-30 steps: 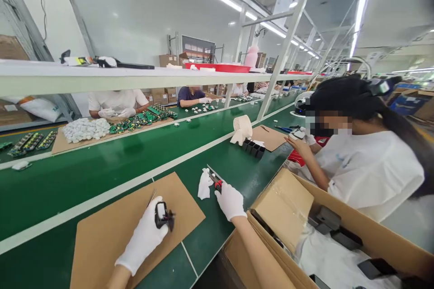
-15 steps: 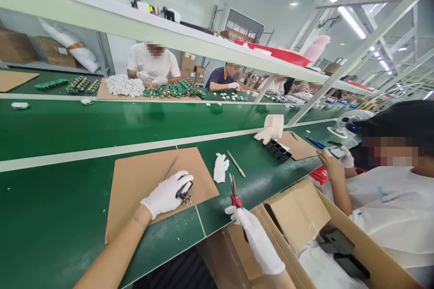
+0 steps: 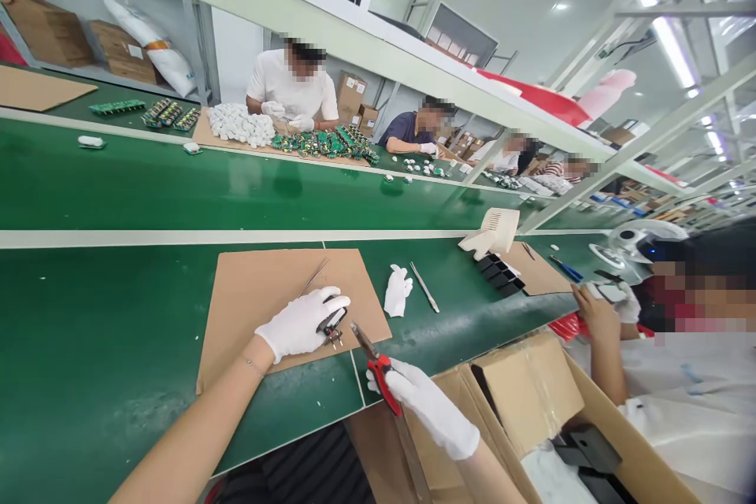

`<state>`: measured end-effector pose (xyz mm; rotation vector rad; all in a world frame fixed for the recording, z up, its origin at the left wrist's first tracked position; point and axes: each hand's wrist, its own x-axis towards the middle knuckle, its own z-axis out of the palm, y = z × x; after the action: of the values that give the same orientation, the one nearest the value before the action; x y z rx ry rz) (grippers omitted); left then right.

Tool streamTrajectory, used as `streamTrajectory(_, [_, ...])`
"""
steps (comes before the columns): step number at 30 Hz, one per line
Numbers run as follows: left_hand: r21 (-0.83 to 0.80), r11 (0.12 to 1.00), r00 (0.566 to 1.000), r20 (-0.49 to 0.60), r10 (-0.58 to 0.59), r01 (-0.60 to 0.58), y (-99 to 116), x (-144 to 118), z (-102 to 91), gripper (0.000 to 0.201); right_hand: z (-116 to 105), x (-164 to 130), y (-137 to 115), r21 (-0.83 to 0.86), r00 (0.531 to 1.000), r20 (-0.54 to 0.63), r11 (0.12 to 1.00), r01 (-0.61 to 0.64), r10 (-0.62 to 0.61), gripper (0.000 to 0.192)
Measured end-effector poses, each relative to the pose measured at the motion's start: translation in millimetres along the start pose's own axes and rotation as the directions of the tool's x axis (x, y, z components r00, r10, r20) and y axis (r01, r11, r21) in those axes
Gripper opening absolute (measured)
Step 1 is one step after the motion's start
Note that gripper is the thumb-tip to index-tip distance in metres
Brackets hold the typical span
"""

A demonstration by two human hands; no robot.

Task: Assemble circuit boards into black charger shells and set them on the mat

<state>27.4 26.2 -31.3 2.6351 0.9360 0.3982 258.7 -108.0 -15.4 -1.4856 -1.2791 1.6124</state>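
In a white glove, my left hand (image 3: 304, 323) is closed on a small black-and-white plug adapter (image 3: 333, 324) with metal pins that point down and right. It is over the lower right part of a brown cardboard sheet (image 3: 248, 291). Tweezers (image 3: 315, 276) lie on the sheet just beyond the fingers. My right hand (image 3: 422, 402), also gloved, grips red-handled pliers (image 3: 381, 374). Their jaws point up and left, a short way right of the adapter's pins. A spare white glove (image 3: 398, 291) and a second pair of tweezers (image 3: 424, 287) lie on the green table right of the sheet.
A cardboard box (image 3: 531, 386) with black parts stands at my right. Beside it a co-worker (image 3: 685, 378) handles a small piece. A black divided tray (image 3: 500, 274) and a cream fan-like device (image 3: 493, 232) lie ahead. Across the green belt (image 3: 236, 201), several people sit near circuit boards (image 3: 324, 142).
The pliers have swung left and tilted, their jaws now close to the adapter. My left hand still holds the adapter. The whole view has turned slightly.
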Motion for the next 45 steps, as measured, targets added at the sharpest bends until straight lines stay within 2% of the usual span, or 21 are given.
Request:
streamTrajectory(4, [0.015, 1.000, 1.000, -0.008, 0.012, -0.012, 0, 0, 0.1, 0.052, -1, 3, -13, -0.374, 0.999, -0.048, 0.927, -0.009, -0.009, 0.048])
streamTrajectory(9, [0.029, 0.999, 0.999, -0.009, 0.034, -0.033, 1, 0, 0.3, 0.049, 0, 11, -21, -0.502, 0.998, -0.057, 0.865, -0.001, -0.032, 0.036])
streamTrajectory(18, [0.050, 0.997, 0.998, -0.018, 0.056, -0.055, 2, 2, -0.5, 0.050, -1, 6, -21, -0.565, 0.997, -0.070, 0.825, -0.018, -0.026, 0.027])
streamTrajectory(26, [0.057, 0.995, 0.997, -0.010, 0.078, -0.077, 6, 2, -2.9, 0.032, 2, 4, -23, -0.607, 0.998, -0.048, 0.795, 0.003, -0.040, 0.019])
streamTrajectory(32, [0.070, 0.995, 0.998, 0.003, 0.070, -0.070, 5, 3, -0.7, 0.044, 1, 0, -23, -0.635, 0.998, -0.057, 0.771, -0.049, 0.017, 0.022])
streamTrajectory(38, [0.056, 0.995, 0.997, 0.015, 0.079, -0.080, 5, 3, -0.9, 0.051, -2, 2, -26, -0.670, 0.999, -0.027, 0.741, -0.042, 0.032, 0.022])
streamTrajectory(45, [0.026, 0.997, 0.997, 0.012, 0.070, -0.071, 4, 3, 0.9, 0.052, -9, 3, -30, -0.604, 0.999, -0.038, 0.796, -0.038, 0.019, 0.024])
